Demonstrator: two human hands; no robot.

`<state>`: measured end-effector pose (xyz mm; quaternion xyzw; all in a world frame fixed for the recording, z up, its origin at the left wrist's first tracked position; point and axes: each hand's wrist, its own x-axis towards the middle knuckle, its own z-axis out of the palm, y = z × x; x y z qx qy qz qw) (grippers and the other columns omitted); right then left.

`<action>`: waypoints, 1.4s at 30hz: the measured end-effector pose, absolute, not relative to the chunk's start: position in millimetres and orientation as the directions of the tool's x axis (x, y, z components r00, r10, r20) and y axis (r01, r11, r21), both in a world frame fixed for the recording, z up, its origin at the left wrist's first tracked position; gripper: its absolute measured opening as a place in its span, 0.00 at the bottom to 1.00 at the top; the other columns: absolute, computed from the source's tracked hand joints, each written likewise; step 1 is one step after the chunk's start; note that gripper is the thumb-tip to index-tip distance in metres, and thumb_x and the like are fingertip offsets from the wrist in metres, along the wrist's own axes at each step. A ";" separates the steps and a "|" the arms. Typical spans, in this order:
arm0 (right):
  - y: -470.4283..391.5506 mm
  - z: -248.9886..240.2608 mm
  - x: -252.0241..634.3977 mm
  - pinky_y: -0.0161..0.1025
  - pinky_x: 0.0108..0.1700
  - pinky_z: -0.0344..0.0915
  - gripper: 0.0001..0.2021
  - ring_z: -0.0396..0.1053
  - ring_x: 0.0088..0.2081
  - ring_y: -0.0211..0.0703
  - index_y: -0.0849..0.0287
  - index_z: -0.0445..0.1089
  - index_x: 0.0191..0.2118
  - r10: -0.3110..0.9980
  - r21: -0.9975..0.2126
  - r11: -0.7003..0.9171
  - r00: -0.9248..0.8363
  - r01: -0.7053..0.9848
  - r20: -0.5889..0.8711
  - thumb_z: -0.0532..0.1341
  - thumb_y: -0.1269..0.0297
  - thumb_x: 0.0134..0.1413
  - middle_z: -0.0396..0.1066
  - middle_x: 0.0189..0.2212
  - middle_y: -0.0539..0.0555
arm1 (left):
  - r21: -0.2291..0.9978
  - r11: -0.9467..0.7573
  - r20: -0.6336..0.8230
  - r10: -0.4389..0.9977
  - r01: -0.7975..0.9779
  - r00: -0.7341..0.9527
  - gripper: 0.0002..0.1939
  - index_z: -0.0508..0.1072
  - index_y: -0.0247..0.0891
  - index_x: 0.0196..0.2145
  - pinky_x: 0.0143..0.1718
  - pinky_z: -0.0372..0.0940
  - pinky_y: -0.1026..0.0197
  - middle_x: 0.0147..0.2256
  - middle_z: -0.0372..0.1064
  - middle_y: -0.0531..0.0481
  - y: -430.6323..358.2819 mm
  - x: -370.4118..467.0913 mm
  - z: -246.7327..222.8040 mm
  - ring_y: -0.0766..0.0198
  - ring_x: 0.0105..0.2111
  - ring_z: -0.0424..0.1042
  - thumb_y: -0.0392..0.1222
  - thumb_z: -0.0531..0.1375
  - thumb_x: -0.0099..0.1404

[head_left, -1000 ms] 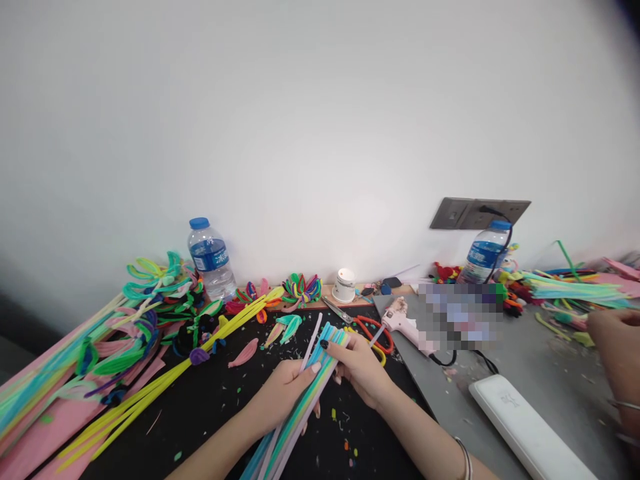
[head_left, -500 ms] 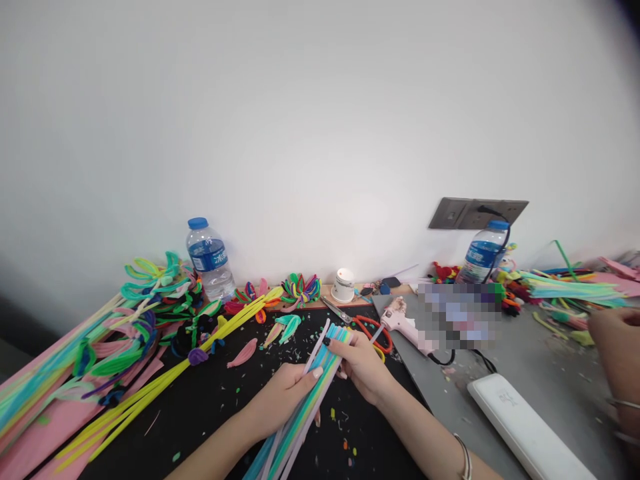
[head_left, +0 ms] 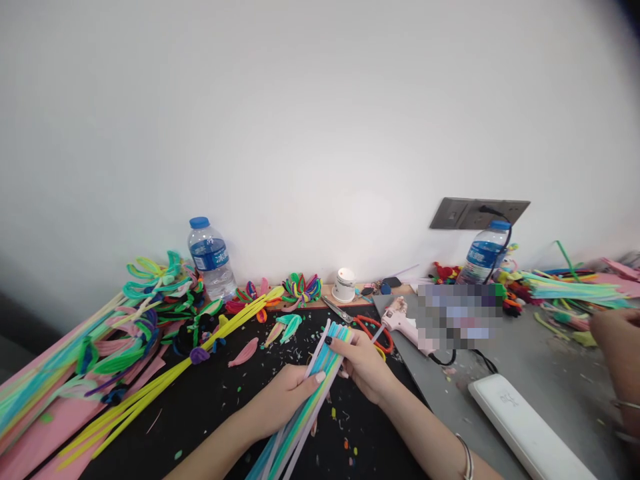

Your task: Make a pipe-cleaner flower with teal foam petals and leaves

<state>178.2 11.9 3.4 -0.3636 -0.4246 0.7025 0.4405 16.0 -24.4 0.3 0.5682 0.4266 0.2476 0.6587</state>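
Note:
A bundle of long pastel pipe cleaners (head_left: 305, 413), in blue, green, yellow and lilac, slants up from the bottom edge. My left hand (head_left: 287, 400) is wrapped round its middle, thumb on top. Near the upper end, my right hand (head_left: 363, 363) pinches the bundle, its dark-nailed thumb across the strands. Behind the bundle's tip lie red-handled scissors (head_left: 373, 333). A pink glue gun (head_left: 407, 325) rests to the right of them. Pink and green petal shapes (head_left: 287, 328) lie beyond my left hand on the black mat (head_left: 210, 413).
Yellow pipe cleaners (head_left: 145, 393) and coloured loops (head_left: 135, 340) fill the left. Two water bottles (head_left: 210, 260) (head_left: 483, 253) and a paper cup (head_left: 344, 285) stand near the wall. A white case (head_left: 525, 427) lies at the right, near another person's hand (head_left: 617, 353).
My left hand's thumb has shifted slightly right and up over the bundle. The whole view has moved very slightly; my right hand still pinches the upper end.

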 end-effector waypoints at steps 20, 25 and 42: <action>2.1 10.1 171.9 0.30 0.16 0.35 0.18 0.40 0.16 0.29 0.60 0.58 0.20 0.941 -0.919 -0.230 -0.313 -0.322 -0.126 0.58 0.51 0.50 0.48 0.15 0.44 | 0.850 0.527 -0.339 0.591 -0.032 0.732 0.21 0.58 0.37 0.46 0.22 0.61 0.63 0.27 0.71 0.48 -37.0 27.5 -3.9 0.63 0.20 0.70 0.52 0.55 0.59; 4.6 12.7 174.2 0.31 0.17 0.37 0.19 0.42 0.16 0.30 0.59 0.57 0.20 0.964 -0.947 -0.155 -0.253 -0.282 -0.083 0.57 0.51 0.50 0.49 0.15 0.44 | 0.762 0.636 -0.312 0.525 -0.122 0.792 0.15 0.60 0.37 0.38 0.24 0.62 0.63 0.18 0.64 0.58 -42.5 34.3 -7.8 0.69 0.17 0.66 0.45 0.60 0.57; 14.3 21.9 187.4 0.28 0.22 0.52 0.17 0.56 0.23 0.33 0.52 0.62 0.46 0.997 -0.920 0.000 -0.072 -0.393 0.030 0.61 0.60 0.50 0.63 0.27 0.48 | 0.561 0.824 -0.334 0.319 -0.086 0.887 0.11 0.57 0.39 0.26 0.13 0.36 0.71 0.15 0.41 0.62 -31.3 19.4 1.5 0.76 0.13 0.34 0.45 0.53 0.64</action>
